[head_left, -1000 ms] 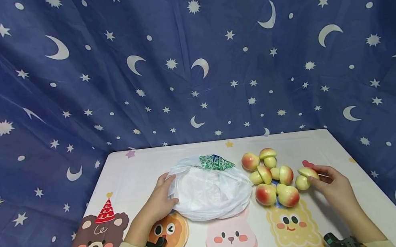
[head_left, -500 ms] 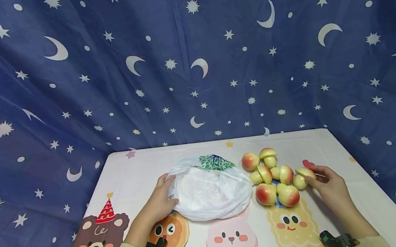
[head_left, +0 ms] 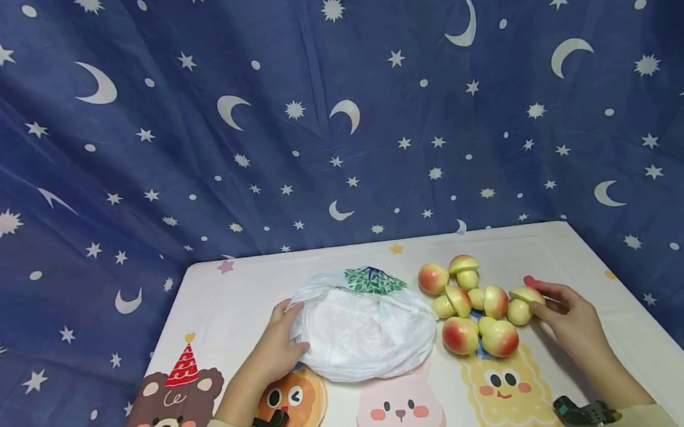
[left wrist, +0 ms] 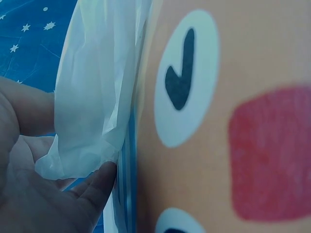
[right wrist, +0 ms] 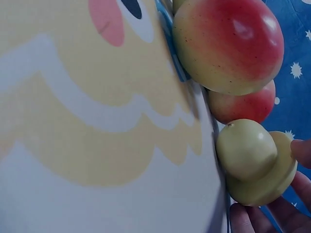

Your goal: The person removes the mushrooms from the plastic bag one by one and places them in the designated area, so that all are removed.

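Observation:
A white plastic bag (head_left: 355,334) with a green leaf print lies spread in the middle of the table, its mouth facing up. My left hand (head_left: 277,342) holds the bag's left edge; in the left wrist view, the thin bag (left wrist: 97,97) hangs between thumb and fingers. On the right, my right hand (head_left: 572,321) grips a toy mushroom (head_left: 520,312) by its yellow cap. The right wrist view shows thumb and fingers around the cap of that mushroom (right wrist: 248,150), its pale stem facing the camera. Several other red-and-yellow toy mushrooms (head_left: 499,336) lie between bag and right hand.
The white tablecloth (head_left: 249,279) carries cartoon prints, among them a bear (head_left: 169,412) and a yellow biscuit (head_left: 508,398). A blue curtain (head_left: 330,103) with moons and stars hangs behind the table's far edge.
My right hand has shifted slightly left with the toy mushroom, bringing it near the others, and then stayed almost still. The left hand and bag have not visibly moved.

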`<action>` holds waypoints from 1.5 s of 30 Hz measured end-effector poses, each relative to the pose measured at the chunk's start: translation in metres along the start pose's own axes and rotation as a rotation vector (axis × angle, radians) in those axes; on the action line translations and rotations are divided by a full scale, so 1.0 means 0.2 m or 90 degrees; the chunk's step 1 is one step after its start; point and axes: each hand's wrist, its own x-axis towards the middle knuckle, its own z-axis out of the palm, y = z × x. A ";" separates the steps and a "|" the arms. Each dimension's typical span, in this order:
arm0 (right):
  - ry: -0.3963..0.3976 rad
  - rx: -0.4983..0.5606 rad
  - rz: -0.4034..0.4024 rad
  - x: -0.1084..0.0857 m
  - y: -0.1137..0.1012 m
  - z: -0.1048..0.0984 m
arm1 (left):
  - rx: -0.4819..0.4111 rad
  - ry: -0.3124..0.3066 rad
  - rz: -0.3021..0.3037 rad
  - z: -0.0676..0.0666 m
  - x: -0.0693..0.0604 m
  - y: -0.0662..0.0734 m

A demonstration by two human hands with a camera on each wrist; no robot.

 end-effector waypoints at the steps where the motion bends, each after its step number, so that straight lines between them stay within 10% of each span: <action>1: 0.000 0.004 0.000 0.00 0.00 0.00 | -0.002 -0.001 -0.001 0.00 0.00 0.00; 29: 0.055 -0.039 -0.006 -0.02 -0.13 -0.09 | -0.015 0.035 0.014 -0.06 -0.04 0.01; 45: 0.045 -0.052 -0.046 -0.14 -0.38 0.01 | -0.012 0.226 0.099 -0.11 -0.09 0.09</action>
